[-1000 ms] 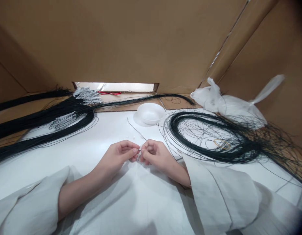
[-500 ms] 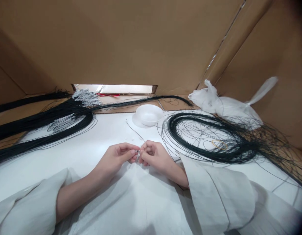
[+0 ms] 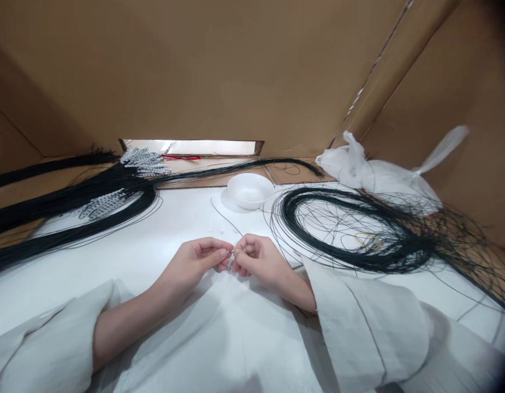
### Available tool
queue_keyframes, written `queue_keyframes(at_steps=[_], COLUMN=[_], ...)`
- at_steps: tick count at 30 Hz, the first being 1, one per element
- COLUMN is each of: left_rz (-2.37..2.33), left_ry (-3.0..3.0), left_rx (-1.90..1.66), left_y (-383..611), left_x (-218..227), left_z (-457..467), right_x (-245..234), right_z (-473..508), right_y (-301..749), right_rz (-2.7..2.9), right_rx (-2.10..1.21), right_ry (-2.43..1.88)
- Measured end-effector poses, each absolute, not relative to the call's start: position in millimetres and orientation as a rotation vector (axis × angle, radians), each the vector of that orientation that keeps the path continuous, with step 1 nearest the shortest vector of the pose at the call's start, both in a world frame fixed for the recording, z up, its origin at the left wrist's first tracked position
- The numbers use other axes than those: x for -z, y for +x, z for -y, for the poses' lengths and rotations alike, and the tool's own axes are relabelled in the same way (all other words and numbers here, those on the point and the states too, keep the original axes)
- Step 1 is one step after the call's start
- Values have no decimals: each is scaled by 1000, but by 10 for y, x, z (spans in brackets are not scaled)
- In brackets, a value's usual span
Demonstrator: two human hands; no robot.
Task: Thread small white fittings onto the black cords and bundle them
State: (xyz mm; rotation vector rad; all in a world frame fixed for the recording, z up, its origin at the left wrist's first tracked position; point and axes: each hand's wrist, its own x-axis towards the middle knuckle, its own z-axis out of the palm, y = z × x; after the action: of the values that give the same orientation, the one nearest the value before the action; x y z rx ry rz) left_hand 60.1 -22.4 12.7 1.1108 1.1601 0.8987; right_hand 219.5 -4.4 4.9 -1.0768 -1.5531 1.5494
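Note:
My left hand (image 3: 205,256) and my right hand (image 3: 256,255) meet near the middle of the view, fingertips almost touching. Both are closed in a pinch on a thin dark cord (image 3: 227,217), whose loose end runs up over the white table from behind my right fingers. A small piece between the fingertips is too tiny to make out. Just beyond my hands lie a few small white bits (image 3: 221,230), perhaps beads. A white bowl (image 3: 250,192) stands farther back; its contents do not show.
At right lies a big coil of dark cord (image 3: 291,218) with a yellow band (image 3: 369,241). Behind it rests a white plastic bag (image 3: 346,164). Dark cord bundles (image 3: 72,191) with white beaded ends (image 3: 143,162) lie at left. Cardboard walls (image 3: 219,71) enclose the table (image 3: 170,218).
Hardly anything differs. My hands keep their pinch in the same place, with only slight finger movement, and the view has shifted a little.

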Motion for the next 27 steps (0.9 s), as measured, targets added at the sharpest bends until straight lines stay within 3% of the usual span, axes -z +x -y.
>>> queue_keyframes(at_steps=[27], left_rz=[-1144], left_ry=[1095], left_rx=[-900], left_y=[596], left_x=[-120], left_z=[223], right_x=[-66], right_z=[47], right_y=[2199], right_rz=[1591], right_rx=[-1540], right_ry=[-1085])
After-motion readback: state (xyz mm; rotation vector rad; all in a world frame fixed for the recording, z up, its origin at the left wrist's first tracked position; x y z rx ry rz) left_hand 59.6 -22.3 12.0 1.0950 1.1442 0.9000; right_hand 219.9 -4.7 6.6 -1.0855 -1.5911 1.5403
